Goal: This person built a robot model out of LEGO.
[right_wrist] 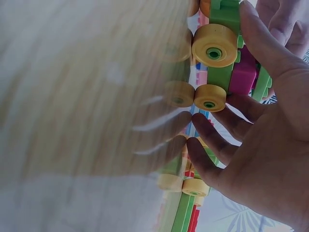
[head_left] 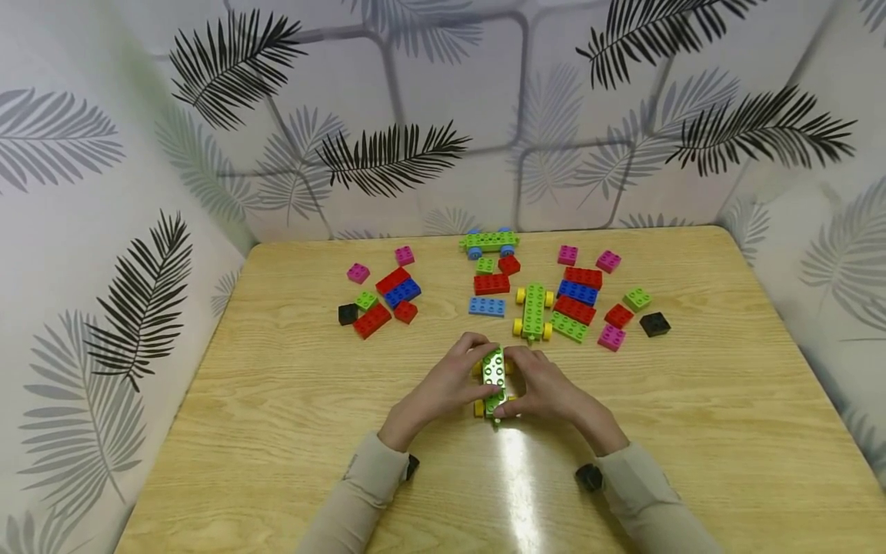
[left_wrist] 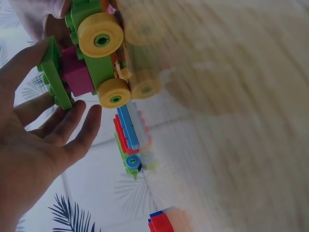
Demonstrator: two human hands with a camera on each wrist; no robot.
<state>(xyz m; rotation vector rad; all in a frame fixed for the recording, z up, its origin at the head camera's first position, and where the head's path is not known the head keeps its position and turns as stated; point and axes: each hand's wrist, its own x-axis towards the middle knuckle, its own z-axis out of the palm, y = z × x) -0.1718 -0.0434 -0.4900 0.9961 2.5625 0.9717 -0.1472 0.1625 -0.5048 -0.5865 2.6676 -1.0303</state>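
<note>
Green car (head_left: 494,371) — one held, hands (head_left: 451,381) (head_left: 548,386) — two

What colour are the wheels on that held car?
Yellow with green centres; the wheels show best in the left wrist view.

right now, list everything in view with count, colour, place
car: 1, green with yellow wheels, front centre
middle brick: 1, pink, under car's green top
yellow-wheeled base: 1, green, centre right
blue-wheeled base: 1, green, back
red bricks: 8, red, 3 left, 2 middle, 3 right
pink bricks: 5, pink, 2 left, 3 right
blue bricks: 2, blue, left and right
pale brick: 1, light blue, middle
green bricks: 4, green, 1 left, 1 middle, 2 right
black bricks: 2, black, left and right
table: 1, tan, under bricks
walls: 3, pale leaf-printed, back and sides
wrist cameras: 2, black, lower centre
sleeves: 2, beige, at bottom
left hand: 1, bare, gripping car
right hand: 1, bare, gripping car
</note>
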